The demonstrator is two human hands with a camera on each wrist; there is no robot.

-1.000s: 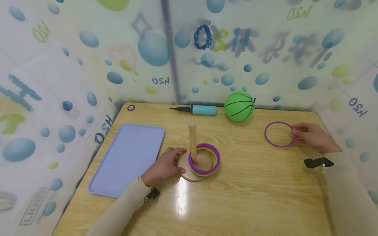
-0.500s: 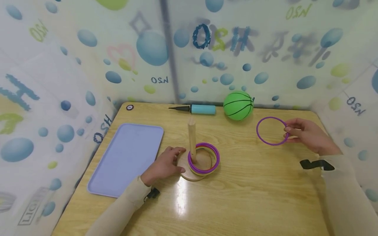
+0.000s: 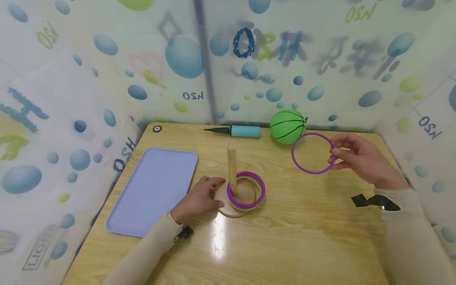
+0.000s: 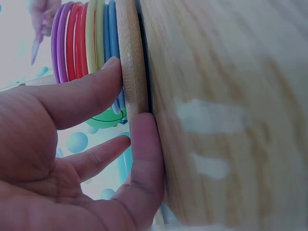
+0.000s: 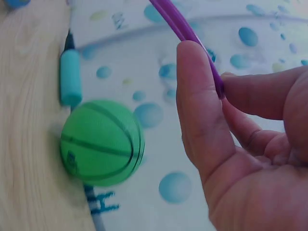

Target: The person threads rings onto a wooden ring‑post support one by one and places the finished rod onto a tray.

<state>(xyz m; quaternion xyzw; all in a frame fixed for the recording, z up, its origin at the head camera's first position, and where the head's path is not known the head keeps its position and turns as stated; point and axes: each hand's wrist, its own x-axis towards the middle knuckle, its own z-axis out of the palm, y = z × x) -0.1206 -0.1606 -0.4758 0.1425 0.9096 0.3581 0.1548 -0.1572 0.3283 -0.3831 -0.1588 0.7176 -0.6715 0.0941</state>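
Note:
My right hand [image 3: 367, 160] pinches a thin purple ring [image 3: 315, 172] by its right edge, raised above the table. The right wrist view shows the purple ring [image 5: 177, 21] between thumb and fingers. Left of centre, a wooden peg [image 3: 232, 166] stands upright on a round wooden base [image 3: 221, 194]. Several stacked rings [image 3: 264, 190] lie around the peg. The left wrist view shows this ring stack [image 4: 72, 43] as purple, red, yellow and blue. My left hand [image 3: 197, 201] holds the base's left edge, thumb and fingers spread along it.
A pale blue tray [image 3: 156, 186] lies on the table's left side. Along the back edge are a blue hand pump [image 3: 246, 131] with a black nozzle and a green ball [image 3: 287, 127]. Patterned curtains [image 3: 306, 67] enclose the table [image 3: 295, 241].
My right hand has carried the purple ring leftward and up, from the right side of the table to just beside the green ball in view. The left hand keeps its place on the base.

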